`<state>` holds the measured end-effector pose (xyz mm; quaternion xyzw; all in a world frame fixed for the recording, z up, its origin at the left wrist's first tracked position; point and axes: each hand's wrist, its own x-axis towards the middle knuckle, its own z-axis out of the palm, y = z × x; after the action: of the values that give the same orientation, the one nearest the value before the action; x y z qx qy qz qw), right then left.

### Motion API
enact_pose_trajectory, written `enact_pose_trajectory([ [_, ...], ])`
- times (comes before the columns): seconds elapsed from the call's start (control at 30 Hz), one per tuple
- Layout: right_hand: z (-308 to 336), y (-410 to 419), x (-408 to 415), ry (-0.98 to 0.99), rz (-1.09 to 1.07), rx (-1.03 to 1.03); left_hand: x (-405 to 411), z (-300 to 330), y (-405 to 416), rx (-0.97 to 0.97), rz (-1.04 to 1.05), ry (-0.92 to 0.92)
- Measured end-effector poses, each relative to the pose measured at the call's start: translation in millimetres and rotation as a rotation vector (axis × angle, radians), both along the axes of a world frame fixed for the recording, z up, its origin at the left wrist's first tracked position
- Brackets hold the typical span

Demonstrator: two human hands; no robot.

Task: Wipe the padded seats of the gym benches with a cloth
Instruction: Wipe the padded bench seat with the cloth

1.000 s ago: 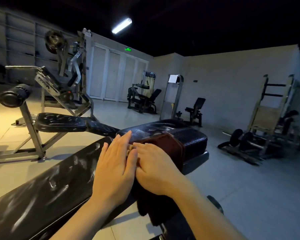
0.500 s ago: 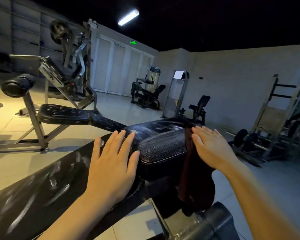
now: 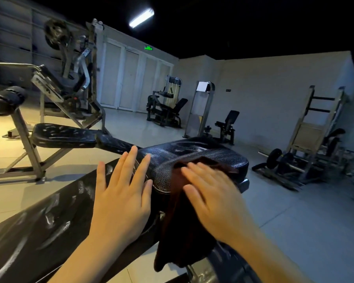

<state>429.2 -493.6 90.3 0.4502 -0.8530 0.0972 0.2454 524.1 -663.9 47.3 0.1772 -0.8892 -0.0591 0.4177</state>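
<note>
Dim gym room with pale tiled floor (image 3: 131,129), a lit ceiling tube light (image 3: 141,17) and closed white doors (image 3: 129,78) under a green exit sign (image 3: 148,48). Closest to the camera stands a black padded bench (image 3: 39,227) whose long back pad runs toward lower left and whose seat pad (image 3: 192,156) sits raised at its far end. A dark brown cloth (image 3: 184,231) lies draped over the near edge of that seat pad and hangs down its side. The right hand (image 3: 211,193) presses flat on the cloth with fingers (image 3: 194,170) straight and slightly spread, motion-blurred. The left hand (image 3: 123,193) rests palm down where back pad meets seat pad, fingers extended and spread, holding nothing. Beyond, at left, stands a second black bench (image 3: 63,135) on a metal frame with a roller pad (image 3: 4,100), and behind it a plate-loaded machine (image 3: 70,78). Farther back are a leg machine (image 3: 166,107) and a weight-stack tower (image 3: 200,111); at right, a rack (image 3: 315,127) with a barbell (image 3: 278,158) lying on the floor
</note>
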Motion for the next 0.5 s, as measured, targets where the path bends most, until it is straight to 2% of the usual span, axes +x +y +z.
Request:
enact_pose_trajectory([
  [0.1,18.9,22.6,-43.6,0.002,-0.229,-0.028,-1.4,-1.2,-0.9,0.024,-0.007,0.014],
  [0.17,37.1,25.6,-71.9,-0.076,-0.287,-0.032,-2.0,-1.2,-1.0,0.029,-0.009,0.022],
  [0.27,56.0,13.4,-90.6,-0.172,-0.292,0.022,-2.6,-1.2,-1.7,0.047,-0.013,0.024],
  [0.37,52.4,3.1,-76.6,-0.121,-0.284,0.079,-3.0,-2.5,-2.6,0.062,-0.026,0.026],
  [0.5,25.6,-25.8,-20.0,-0.049,-0.065,0.049,-3.7,-0.8,-2.6,0.076,-0.037,0.026],
])
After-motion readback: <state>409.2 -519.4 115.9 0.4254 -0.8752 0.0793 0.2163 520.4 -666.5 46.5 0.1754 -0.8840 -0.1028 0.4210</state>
